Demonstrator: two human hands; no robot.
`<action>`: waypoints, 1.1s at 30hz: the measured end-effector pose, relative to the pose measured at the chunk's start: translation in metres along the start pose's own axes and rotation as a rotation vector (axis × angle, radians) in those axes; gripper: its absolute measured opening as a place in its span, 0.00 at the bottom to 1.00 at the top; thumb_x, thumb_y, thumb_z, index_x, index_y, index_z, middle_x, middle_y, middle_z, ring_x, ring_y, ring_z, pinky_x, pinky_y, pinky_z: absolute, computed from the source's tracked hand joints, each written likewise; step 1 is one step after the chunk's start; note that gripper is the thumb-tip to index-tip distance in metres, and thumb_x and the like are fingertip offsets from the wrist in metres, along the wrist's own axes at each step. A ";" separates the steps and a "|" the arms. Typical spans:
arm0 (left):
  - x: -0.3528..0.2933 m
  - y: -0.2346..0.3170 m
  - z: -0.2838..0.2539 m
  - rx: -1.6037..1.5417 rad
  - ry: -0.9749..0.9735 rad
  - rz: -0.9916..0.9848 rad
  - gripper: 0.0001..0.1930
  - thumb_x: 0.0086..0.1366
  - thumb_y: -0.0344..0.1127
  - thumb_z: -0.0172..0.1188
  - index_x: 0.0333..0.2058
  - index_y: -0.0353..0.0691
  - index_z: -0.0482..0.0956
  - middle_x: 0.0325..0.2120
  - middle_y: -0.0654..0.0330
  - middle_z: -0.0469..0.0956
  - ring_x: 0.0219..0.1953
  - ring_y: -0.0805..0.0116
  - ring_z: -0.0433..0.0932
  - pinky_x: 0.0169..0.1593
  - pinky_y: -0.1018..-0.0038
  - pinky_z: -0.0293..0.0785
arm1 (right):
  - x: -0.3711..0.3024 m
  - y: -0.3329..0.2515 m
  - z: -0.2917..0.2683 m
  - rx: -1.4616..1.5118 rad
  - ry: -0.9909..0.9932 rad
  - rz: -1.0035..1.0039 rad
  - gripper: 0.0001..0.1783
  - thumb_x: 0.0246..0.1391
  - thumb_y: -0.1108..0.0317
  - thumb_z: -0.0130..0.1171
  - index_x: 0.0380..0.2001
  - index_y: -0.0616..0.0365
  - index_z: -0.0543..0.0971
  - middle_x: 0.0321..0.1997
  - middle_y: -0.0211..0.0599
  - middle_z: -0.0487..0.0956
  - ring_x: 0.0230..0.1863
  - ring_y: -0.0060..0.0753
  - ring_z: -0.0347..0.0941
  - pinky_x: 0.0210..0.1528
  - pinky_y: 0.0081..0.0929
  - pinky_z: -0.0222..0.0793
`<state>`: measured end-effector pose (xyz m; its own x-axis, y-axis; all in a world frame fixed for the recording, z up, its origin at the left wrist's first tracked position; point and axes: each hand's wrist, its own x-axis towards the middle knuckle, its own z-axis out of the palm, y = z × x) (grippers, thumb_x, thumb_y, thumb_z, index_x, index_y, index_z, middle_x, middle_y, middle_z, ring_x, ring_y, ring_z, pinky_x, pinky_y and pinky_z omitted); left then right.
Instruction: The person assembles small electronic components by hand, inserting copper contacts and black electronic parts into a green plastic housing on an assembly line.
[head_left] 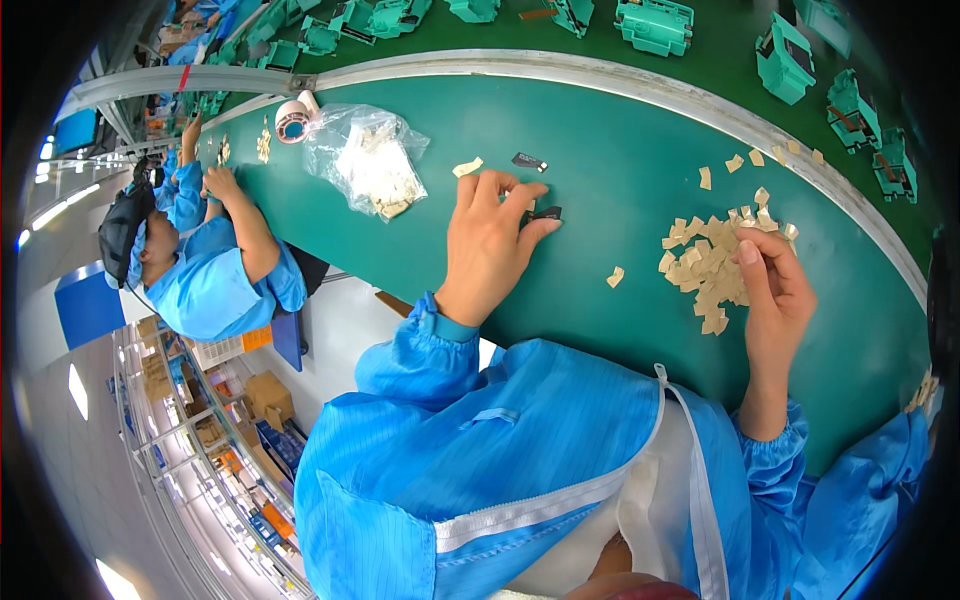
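Fingers (pixel 520 205) of your left hand (pixel 490 250) are pinching a small black part (pixel 546 213) on the green worktop (pixel 600 190). Your right hand (pixel 775 285) is resting its curled fingers on the pile of tan paper pieces (pixel 705 265), well apart from the part.

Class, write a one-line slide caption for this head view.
Left hand pins a small black part on the green table; right hand picks from a pile of tan tabs.
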<state>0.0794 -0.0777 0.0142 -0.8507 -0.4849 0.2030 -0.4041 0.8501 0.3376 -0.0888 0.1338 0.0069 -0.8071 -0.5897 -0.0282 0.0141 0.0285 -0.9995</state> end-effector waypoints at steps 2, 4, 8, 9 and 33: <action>-0.001 -0.004 0.005 -0.008 -0.028 -0.025 0.10 0.47 0.28 0.66 0.31 0.42 0.78 0.31 0.61 0.70 0.38 0.61 0.65 0.38 0.68 0.66 | -0.001 0.001 0.001 0.009 -0.012 -0.007 0.07 0.56 0.74 0.55 0.36 0.65 0.77 0.31 0.28 0.73 0.33 0.16 0.66 0.37 0.13 0.61; 0.000 -0.009 0.006 -0.086 -0.102 0.034 0.11 0.47 0.27 0.65 0.31 0.41 0.77 0.30 0.60 0.69 0.36 0.61 0.65 0.38 0.68 0.65 | -0.003 0.003 0.003 0.018 -0.016 -0.016 0.07 0.56 0.74 0.55 0.36 0.66 0.77 0.31 0.28 0.73 0.32 0.16 0.66 0.37 0.13 0.61; 0.002 -0.014 0.007 -0.122 -0.144 0.071 0.11 0.46 0.26 0.65 0.30 0.40 0.76 0.30 0.60 0.68 0.36 0.60 0.65 0.39 0.68 0.64 | -0.006 0.006 0.006 0.006 -0.064 -0.009 0.07 0.55 0.74 0.55 0.36 0.65 0.78 0.30 0.27 0.73 0.31 0.15 0.66 0.36 0.13 0.62; 0.003 -0.014 0.007 -0.137 -0.126 0.120 0.10 0.47 0.25 0.65 0.29 0.39 0.75 0.29 0.60 0.68 0.34 0.61 0.65 0.37 0.69 0.65 | -0.007 0.007 0.007 -0.003 -0.092 -0.010 0.07 0.55 0.74 0.56 0.36 0.65 0.78 0.29 0.27 0.73 0.31 0.15 0.66 0.35 0.13 0.62; -0.003 0.016 0.027 -0.146 -0.048 -0.053 0.09 0.50 0.27 0.64 0.31 0.37 0.75 0.29 0.58 0.70 0.34 0.60 0.68 0.38 0.69 0.66 | -0.012 0.009 0.025 0.236 -0.251 0.232 0.09 0.55 0.70 0.57 0.37 0.63 0.78 0.31 0.29 0.76 0.33 0.15 0.70 0.34 0.14 0.65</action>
<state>0.0658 -0.0570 -0.0058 -0.8460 -0.5150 0.1381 -0.3986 0.7829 0.4777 -0.0647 0.1209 -0.0021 -0.5979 -0.7689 -0.2266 0.3375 0.0150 -0.9412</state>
